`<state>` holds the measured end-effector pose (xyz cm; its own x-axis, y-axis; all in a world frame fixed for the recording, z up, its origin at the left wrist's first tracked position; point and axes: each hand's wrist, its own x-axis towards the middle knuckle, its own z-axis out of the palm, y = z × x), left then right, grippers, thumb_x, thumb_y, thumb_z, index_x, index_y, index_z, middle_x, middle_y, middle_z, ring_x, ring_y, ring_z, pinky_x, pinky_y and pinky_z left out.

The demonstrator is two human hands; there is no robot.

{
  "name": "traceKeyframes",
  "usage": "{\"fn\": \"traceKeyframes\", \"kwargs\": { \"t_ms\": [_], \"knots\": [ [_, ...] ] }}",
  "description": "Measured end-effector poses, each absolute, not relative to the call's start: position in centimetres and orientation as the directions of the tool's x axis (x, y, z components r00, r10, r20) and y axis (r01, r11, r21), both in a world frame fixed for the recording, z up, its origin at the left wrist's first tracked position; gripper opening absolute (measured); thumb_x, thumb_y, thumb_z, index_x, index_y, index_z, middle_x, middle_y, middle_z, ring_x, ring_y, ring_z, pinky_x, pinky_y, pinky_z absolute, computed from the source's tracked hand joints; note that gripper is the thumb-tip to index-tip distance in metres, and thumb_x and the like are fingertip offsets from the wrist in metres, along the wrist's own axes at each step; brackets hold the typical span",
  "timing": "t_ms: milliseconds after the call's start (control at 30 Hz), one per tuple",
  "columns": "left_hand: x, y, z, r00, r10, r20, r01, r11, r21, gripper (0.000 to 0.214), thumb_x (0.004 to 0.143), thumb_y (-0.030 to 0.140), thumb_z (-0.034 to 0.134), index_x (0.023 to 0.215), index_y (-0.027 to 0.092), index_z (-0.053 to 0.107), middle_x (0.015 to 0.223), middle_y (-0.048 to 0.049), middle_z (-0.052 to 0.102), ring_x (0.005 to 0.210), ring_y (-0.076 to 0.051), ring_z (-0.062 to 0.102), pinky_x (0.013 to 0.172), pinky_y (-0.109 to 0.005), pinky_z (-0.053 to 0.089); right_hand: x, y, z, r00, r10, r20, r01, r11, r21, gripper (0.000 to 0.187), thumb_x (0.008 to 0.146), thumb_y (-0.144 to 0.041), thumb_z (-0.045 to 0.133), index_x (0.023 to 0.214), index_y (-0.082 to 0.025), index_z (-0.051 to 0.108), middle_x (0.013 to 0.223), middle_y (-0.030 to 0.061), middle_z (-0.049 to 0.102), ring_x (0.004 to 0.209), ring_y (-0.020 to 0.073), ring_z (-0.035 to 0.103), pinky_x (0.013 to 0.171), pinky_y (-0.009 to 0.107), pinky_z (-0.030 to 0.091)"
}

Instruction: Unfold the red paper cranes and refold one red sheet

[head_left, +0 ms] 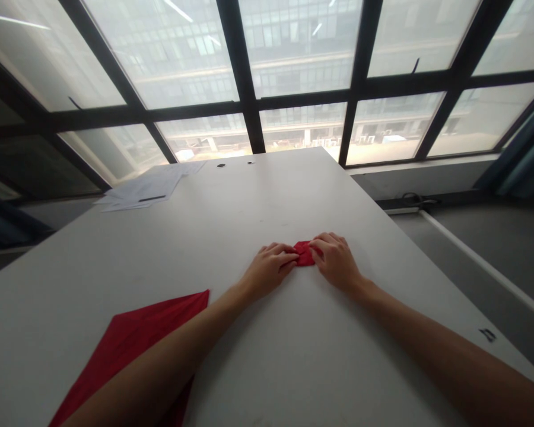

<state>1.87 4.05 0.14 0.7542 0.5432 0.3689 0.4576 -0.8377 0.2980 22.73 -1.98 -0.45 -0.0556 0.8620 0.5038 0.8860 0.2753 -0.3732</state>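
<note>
A small folded piece of red cloth lies on the white table, between my two hands. My left hand presses its fingertips on the left edge of the piece, thumb and fingers close together. From the other side, my right hand pinches the right edge with bent fingers. The fingers hide both ends of the piece. A larger red cloth is spread flat at the lower left, partly covered by my left forearm.
The white table reaches to the windows. Papers with a dark pen lie at its far left. Two holes pierce the far edge. A small black mark is near the right edge, and a white bar runs beyond it.
</note>
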Motion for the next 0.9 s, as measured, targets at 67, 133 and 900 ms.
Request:
{"fn": "traceKeyframes", "kwargs": {
  "t_ms": [67, 133, 900],
  "knots": [
    [1.92, 3.88, 0.25, 0.747, 0.554, 0.368, 0.479, -0.832, 0.280, 0.025, 0.097, 0.029, 0.055, 0.117, 0.032, 0.070, 0.116, -0.0043, 0.068, 0.109, -0.023, 0.059, 0.097, -0.040, 0.045, 22.80, -1.93, -0.50, -0.022, 0.855, 0.518, 0.891, 0.252, -0.377, 0.015, 0.092, -0.016, 0.056, 0.097, -0.022, 0.069, 0.099, 0.0070, 0.068, 0.097, 0.0242, 0.057, 0.089, 0.039, 0.040],
    [1.97, 3.71, 0.39, 0.748, 0.557, 0.361, 0.486, -0.830, 0.272, 0.026, 0.097, 0.029, 0.056, 0.119, 0.032, 0.069, 0.115, -0.0042, 0.067, 0.108, -0.023, 0.058, 0.096, -0.040, 0.044, 22.84, -1.90, -0.59, -0.013, 0.858, 0.514, 0.891, 0.243, -0.383, 0.015, 0.093, -0.017, 0.056, 0.099, -0.021, 0.069, 0.100, 0.0076, 0.069, 0.097, 0.0247, 0.057, 0.087, 0.039, 0.041],
    [2.05, 3.95, 0.03, 0.707, 0.625, 0.331, 0.534, -0.778, 0.330, 0.029, 0.099, 0.026, 0.052, 0.126, 0.030, 0.059, 0.119, -0.0033, 0.064, 0.110, -0.022, 0.056, 0.096, -0.037, 0.041, 22.84, -1.79, -0.68, -0.067, 0.895, 0.441, 0.827, 0.298, -0.478, 0.013, 0.082, -0.020, 0.074, 0.092, -0.021, 0.066, 0.095, 0.0042, 0.068, 0.092, 0.0220, 0.058, 0.085, 0.035, 0.043]
  ]
}}
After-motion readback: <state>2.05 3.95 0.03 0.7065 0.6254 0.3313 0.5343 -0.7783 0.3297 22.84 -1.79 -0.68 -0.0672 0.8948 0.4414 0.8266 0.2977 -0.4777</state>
